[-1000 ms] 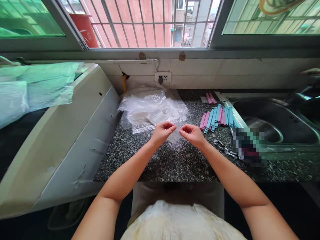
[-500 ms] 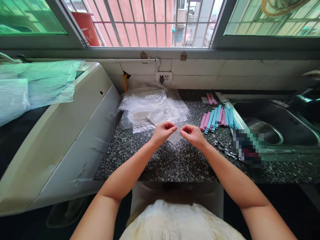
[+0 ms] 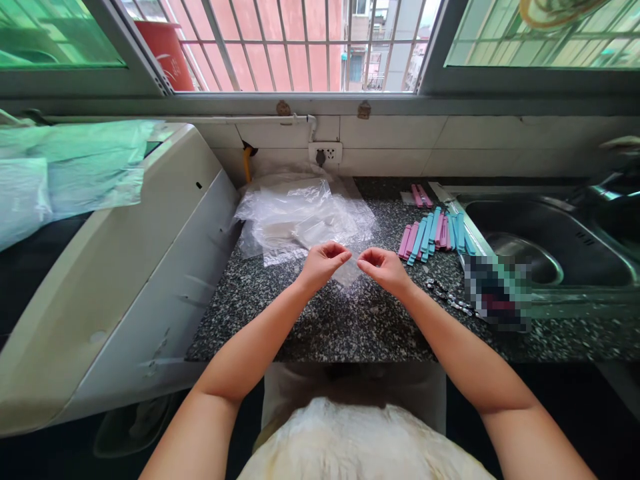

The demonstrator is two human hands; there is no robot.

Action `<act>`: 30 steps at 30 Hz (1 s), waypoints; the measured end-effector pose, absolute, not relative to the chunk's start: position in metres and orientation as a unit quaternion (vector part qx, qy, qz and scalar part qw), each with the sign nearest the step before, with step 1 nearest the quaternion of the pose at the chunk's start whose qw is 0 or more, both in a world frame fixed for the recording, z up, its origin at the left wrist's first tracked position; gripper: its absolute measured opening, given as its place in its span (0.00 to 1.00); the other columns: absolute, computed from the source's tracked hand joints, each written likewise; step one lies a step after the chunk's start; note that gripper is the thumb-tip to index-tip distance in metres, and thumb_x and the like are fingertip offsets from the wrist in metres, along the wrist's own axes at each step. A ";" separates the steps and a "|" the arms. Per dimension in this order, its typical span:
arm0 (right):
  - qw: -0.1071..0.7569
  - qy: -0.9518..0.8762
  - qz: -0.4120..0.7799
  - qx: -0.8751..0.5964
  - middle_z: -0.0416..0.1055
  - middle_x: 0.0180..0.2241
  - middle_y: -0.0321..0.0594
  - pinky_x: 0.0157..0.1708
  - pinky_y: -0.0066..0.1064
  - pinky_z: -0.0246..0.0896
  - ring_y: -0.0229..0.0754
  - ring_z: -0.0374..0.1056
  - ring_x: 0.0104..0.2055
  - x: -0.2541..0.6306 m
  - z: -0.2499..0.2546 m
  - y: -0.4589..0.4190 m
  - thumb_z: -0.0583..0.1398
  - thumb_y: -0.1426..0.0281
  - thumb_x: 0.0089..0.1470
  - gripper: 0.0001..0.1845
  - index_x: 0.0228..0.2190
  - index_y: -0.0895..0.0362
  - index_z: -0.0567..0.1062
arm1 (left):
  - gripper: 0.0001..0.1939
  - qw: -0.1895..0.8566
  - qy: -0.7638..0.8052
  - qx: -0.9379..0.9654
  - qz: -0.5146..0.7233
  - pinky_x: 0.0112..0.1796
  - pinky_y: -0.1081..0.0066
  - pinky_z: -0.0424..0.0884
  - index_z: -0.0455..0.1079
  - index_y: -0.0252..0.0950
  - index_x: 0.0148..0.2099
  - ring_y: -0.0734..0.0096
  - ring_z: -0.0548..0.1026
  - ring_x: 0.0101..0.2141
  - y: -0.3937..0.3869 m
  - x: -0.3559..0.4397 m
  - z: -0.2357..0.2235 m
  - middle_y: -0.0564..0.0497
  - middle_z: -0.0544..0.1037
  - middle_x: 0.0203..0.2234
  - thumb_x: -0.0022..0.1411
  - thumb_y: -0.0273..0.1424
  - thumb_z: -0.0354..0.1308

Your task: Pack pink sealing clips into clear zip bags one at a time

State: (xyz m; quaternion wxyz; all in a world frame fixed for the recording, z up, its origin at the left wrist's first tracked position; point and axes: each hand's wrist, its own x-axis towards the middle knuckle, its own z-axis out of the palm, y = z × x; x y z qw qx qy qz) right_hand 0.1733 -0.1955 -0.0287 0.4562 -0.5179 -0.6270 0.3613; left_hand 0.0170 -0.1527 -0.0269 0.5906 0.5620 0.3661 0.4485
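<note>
My left hand (image 3: 324, 261) and my right hand (image 3: 383, 268) face each other above the counter, thumb and fingertips pinched. Between and below them hangs a small clear plastic bag (image 3: 346, 273); its upper edge runs to both pinches, though it is hard to see against the speckled stone. Behind my left hand lies a loose heap of clear plastic bags (image 3: 305, 210). To the right of my right hand are several pink and blue sealing clips (image 3: 431, 233) in a row, with a few pink clips (image 3: 421, 195) apart behind them.
A steel sink (image 3: 530, 213) is set in the dark counter (image 3: 350, 333) on the right, with a blurred-out item (image 3: 497, 293) at its near corner. On the left a white appliance (image 3: 165, 220) borders the counter. A wall socket (image 3: 325, 153) sits behind the heap.
Both hands keep nearly the same pinched pose over the counter. The whole view has shifted very slightly.
</note>
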 end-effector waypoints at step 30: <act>0.453 -0.635 0.348 -0.520 0.65 0.20 0.33 0.26 0.28 0.56 0.33 0.58 0.23 0.173 -0.029 -0.197 0.57 0.65 0.44 0.08 0.21 0.57 0.68 | 0.13 0.581 0.371 0.566 0.453 0.26 0.75 0.61 0.69 0.33 0.22 0.80 0.65 0.21 -0.153 0.015 -0.027 0.56 0.70 0.17 0.39 0.36 0.67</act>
